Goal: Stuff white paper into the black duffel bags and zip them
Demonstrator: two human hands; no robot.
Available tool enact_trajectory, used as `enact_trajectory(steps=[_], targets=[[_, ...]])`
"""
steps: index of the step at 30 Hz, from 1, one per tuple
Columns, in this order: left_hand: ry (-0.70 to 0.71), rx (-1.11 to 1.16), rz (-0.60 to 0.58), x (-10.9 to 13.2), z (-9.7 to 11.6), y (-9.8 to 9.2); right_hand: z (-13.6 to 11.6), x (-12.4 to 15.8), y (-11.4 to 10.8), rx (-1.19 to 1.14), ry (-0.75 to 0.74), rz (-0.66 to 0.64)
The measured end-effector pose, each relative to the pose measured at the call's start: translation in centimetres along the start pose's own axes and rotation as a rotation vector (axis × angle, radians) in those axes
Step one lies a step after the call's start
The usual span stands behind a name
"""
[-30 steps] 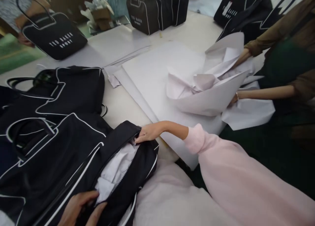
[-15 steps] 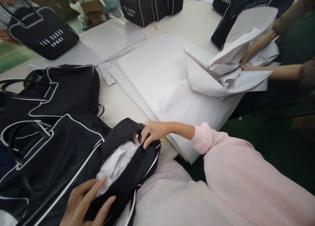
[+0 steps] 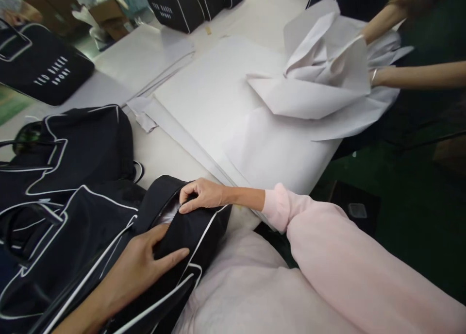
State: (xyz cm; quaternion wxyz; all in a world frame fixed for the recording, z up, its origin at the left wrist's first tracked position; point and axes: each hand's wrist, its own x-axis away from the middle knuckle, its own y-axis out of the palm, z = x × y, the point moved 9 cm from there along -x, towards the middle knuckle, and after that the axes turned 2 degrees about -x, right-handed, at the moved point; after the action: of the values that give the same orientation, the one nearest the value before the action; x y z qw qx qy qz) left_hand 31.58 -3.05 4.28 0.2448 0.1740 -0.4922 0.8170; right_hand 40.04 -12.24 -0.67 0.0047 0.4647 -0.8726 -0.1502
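Observation:
A black bag [image 3: 196, 227] with white piping lies on its side against my lap, its zipped opening partly spread. Some white stuffing paper [image 3: 169, 213] shows inside. My right hand [image 3: 202, 194] pinches the toothed zip edge near the opening's far end. At the nearer end, the fingers of my left hand [image 3: 143, 258] reach into the opening and are partly hidden. Its thumb stretches apart from them over the outside panel. Left of this bag lies another black bag [image 3: 98, 227] with white piping and looped handles.
A large stack of white paper sheets [image 3: 207, 91] covers the table's middle. Across it, a co-worker's hands [image 3: 378, 76] handle crumpled white paper [image 3: 320, 76]. More black bags stand around, including a lettered bag [image 3: 51, 67] at the upper left. A cardboard box [image 3: 109, 18] sits beyond.
My left hand has moved forward, its fingers now inside the opening. The gap shows less paper. My right hand keeps its pinch on the edge. The co-worker's paper has been gathered differently.

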Motion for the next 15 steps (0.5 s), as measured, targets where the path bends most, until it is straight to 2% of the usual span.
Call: enact_trajectory(steps=[3, 5, 7, 10, 12, 13, 15], targets=[[-0.074, 0.011, -0.109, -2.1, 0.8, 0.4, 0.0, -0.3, -0.4, 0.064, -0.010, 0.025], [-0.167, 0.098, -0.178, -2.9, 0.9, 1.0, 0.1, -0.5, -0.7, 0.100, -0.005, 0.047], [-0.308, 0.306, -0.231, -2.8, 0.8, 2.3, 0.1, -0.4, -0.9, 0.112, -0.007, 0.062], [-0.490, 0.676, -0.284, -1.8, 0.8, 5.4, -0.1, 0.1, -0.5, 0.084, -0.049, -0.004], [-0.494, 0.745, -0.251, -1.7, 0.6, 6.7, -0.2, 0.9, -0.3, 0.065, -0.081, -0.057], [-0.451, 0.700, -0.200, -1.9, 0.3, 6.7, -0.3, 1.3, -0.3, 0.066, -0.098, -0.069], [-0.291, 0.521, -0.050, -2.8, 0.1, 5.3, -0.5, 2.1, -0.4, 0.087, -0.133, -0.077]])
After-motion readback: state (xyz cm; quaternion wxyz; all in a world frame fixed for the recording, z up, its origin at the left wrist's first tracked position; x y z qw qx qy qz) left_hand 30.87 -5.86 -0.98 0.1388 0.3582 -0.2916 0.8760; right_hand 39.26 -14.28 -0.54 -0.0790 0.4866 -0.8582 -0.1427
